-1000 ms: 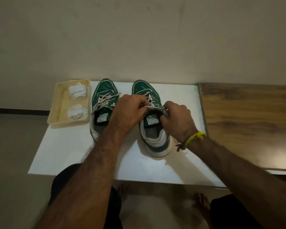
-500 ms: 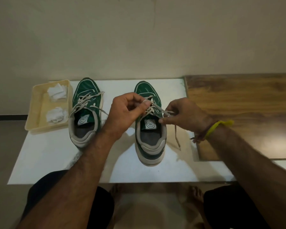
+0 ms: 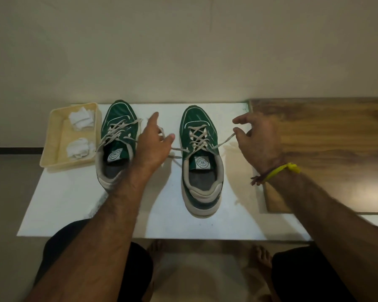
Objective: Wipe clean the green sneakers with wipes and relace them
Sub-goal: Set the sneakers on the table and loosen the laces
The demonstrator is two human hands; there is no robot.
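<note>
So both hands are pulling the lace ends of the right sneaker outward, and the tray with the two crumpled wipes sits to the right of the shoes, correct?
Not quite. In the head view the tray with the crumpled wipes sits to the left of the shoes, beside the left sneaker. The rest holds: the left hand and right hand pull the right sneaker's lace ends outward.

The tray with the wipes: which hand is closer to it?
Left. The left hand is between the two sneakers, one shoe over from the tray. The right hand is beyond the far sneaker, by the wooden board.
</note>
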